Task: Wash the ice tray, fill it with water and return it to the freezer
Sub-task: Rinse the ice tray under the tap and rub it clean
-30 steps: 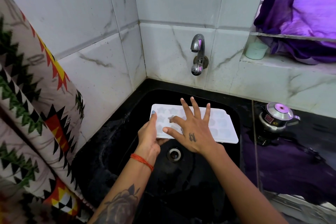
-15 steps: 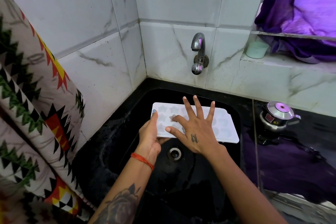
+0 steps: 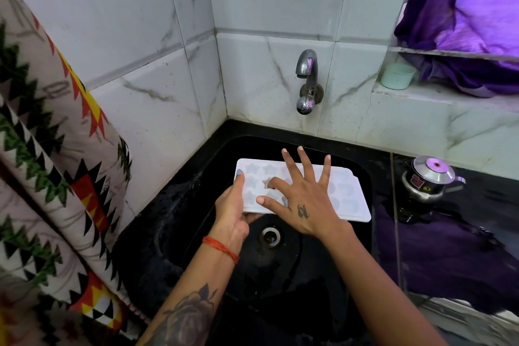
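A white ice tray [image 3: 348, 194] with star-shaped and round moulds is held level over the black sink [image 3: 362, 174], below the metal tap [image 3: 307, 80]. My left hand [image 3: 234, 211] grips the tray's left end, thumb on top and fingers underneath. My right hand [image 3: 302, 202] lies spread over the tray's middle, fingers straight, with the index fingertip bent down into one mould. No water runs from the tap.
The drain [image 3: 270, 236] sits under the hands in the sink bottom. A steel kettle [image 3: 429, 177] stands on the dark counter at the right. A pale green cup [image 3: 397, 76] sits on the marble ledge under purple cloth [image 3: 477, 8]. A patterned cloth [image 3: 42, 163] hangs at the left.
My right hand has spread its fingers a little wider and shifted slightly over the tray. The tray and my left hand stay where they were.
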